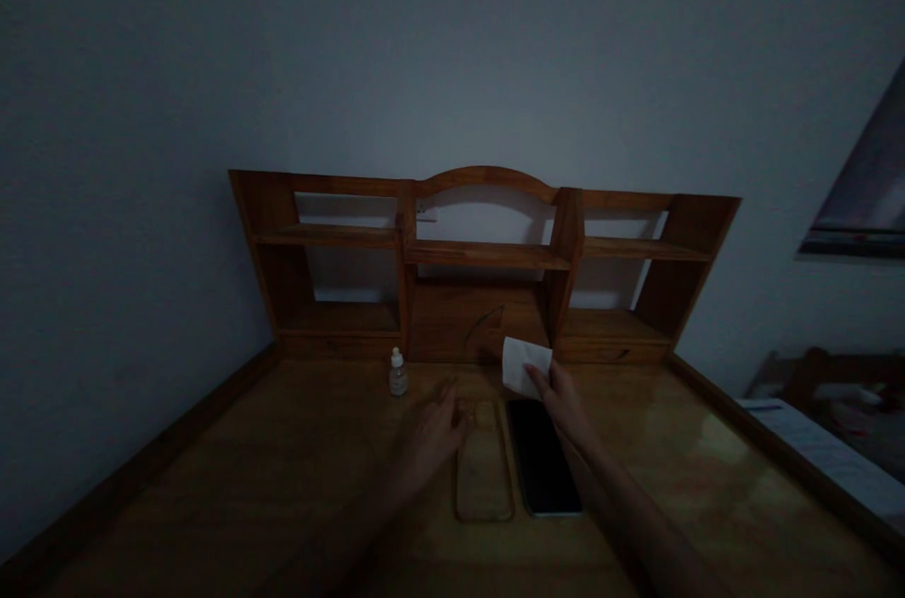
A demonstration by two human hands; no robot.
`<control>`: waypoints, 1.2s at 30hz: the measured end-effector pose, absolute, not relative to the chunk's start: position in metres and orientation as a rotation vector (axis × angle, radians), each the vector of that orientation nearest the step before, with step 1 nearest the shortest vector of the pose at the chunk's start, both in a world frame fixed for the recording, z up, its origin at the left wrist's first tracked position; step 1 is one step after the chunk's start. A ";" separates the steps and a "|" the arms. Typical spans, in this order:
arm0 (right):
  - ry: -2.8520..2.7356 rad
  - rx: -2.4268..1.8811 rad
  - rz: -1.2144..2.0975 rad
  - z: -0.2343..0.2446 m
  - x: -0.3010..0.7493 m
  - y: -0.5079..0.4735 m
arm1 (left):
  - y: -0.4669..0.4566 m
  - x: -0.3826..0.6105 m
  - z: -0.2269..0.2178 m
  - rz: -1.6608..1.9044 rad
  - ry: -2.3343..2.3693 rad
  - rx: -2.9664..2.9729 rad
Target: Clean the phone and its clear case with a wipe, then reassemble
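Observation:
My right hand (560,395) pinches a folded white cloth or tissue (521,366) between thumb and fingers, raised above the top end of a dark smartphone (544,461). The phone lies flat on the desk, its black face upward. To its left lies a clear, yellowish phone case (484,475). My left hand (439,423) is at the case's upper left corner, fingers stretched forward and somewhat blurred; nothing shows in them. Whether it touches the case is unclear. A small white-capped dropper bottle (398,377) stands upright beyond my left hand.
A wooden shelf unit (485,254) with several compartments stands at the back of the wooden desk (283,466) against the wall. Raised wooden edges border both sides. Beyond the right edge lie white papers (824,447). The room is dim.

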State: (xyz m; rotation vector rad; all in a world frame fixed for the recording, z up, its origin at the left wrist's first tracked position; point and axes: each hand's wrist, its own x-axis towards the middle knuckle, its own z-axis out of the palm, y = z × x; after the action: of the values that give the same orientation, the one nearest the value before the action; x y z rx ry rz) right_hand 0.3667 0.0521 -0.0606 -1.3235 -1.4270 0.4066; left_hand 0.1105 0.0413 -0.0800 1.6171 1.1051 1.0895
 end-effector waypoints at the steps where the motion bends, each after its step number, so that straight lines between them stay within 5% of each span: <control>1: -1.471 -1.348 0.340 -0.063 0.367 0.050 | 0.041 0.109 -0.084 1.073 1.115 1.660; 10: -1.989 -1.331 0.119 -0.067 0.321 0.014 | 0.040 0.111 -0.077 0.970 1.252 1.986; 24: -2.272 -1.028 0.023 -0.063 0.288 -0.005 | 0.033 0.131 -0.065 1.132 0.555 0.631; 36: -2.308 -0.914 0.107 -0.049 0.282 -0.018 | 0.023 0.142 -0.058 1.026 0.353 0.615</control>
State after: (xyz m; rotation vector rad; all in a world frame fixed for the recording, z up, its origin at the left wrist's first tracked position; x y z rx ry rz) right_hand 0.2822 -0.0176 -0.0494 -0.9135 -2.3076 0.1070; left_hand 0.1420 0.0232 -0.0576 0.6152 0.3528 1.0258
